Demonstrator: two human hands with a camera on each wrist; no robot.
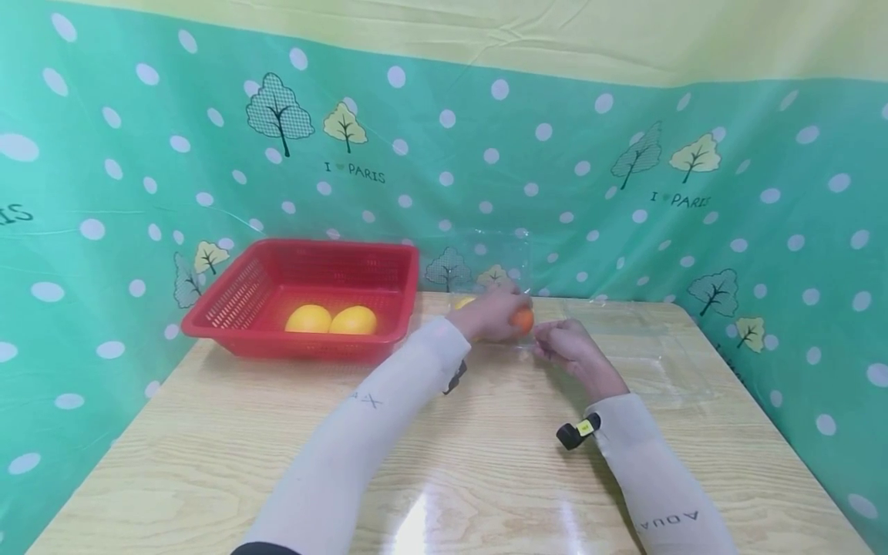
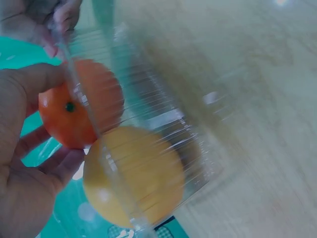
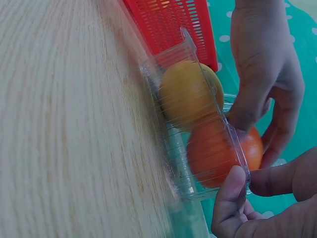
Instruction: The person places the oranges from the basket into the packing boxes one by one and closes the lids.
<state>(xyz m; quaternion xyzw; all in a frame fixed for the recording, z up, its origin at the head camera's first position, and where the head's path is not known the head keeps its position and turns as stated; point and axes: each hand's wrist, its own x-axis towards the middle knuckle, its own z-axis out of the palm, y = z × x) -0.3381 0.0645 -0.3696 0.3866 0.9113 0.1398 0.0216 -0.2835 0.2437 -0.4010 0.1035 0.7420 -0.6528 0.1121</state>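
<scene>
My left hand (image 1: 494, 312) grips an orange (image 1: 523, 320) that has a green stem spot, with the thumb and fingers around its sides. The orange sits inside a clear plastic clamshell box (image 3: 187, 192), against a yellow round fruit (image 3: 182, 91) in the same box. With thumb and fingers, my right hand (image 1: 572, 351) pinches the box's near rim beside the orange. The box's transparent lid (image 1: 496, 247) stands raised at the back. Seen from the left wrist, the ribbed front wall partly covers both fruits.
A red plastic basket (image 1: 239, 333) stands at the left of the wooden table (image 1: 486, 455), holding two yellow fruits (image 1: 354, 320). Clear plastic packaging (image 1: 645, 351) lies on the right, hard to make out. A green dotted curtain (image 1: 444, 139) hangs behind the table.
</scene>
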